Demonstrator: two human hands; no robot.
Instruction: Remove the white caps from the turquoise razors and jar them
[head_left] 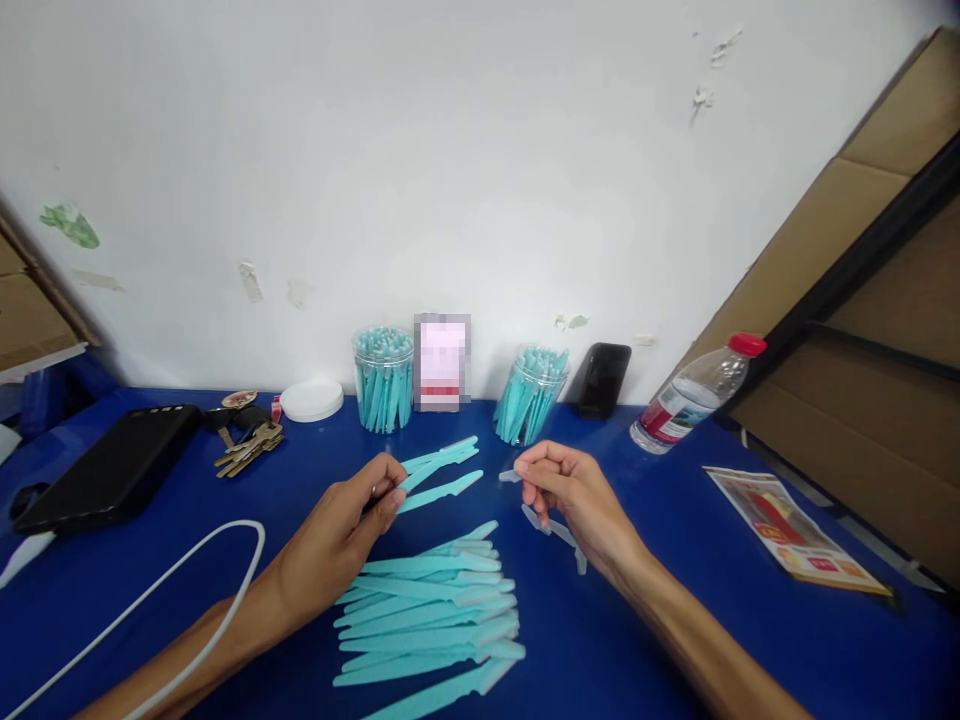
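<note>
My left hand [358, 520] is closed around several turquoise eyebrow razors [442, 490], fanned out with their blade ends pointing right. Between thumb and fingertips, my right hand [574, 495] pinches a small translucent blade cap [509, 476]. Below its fingers, a few more loose caps [561, 532] lie on the blue table, partly covered by the hand. In front of me is a pile of eyebrow razors [435, 605], laid roughly parallel, with pale caps visible at their right ends. The two hands are apart, the left above the pile's far edge.
Two clear tubs, a left one [384, 395] and a tilted right one [529, 400], hold upright razors by the wall. Around them are a white lid [312, 400], keys [251, 450], a black phone [604, 380], a water bottle [694, 395] and a white cable [187, 552] crossing my left forearm.
</note>
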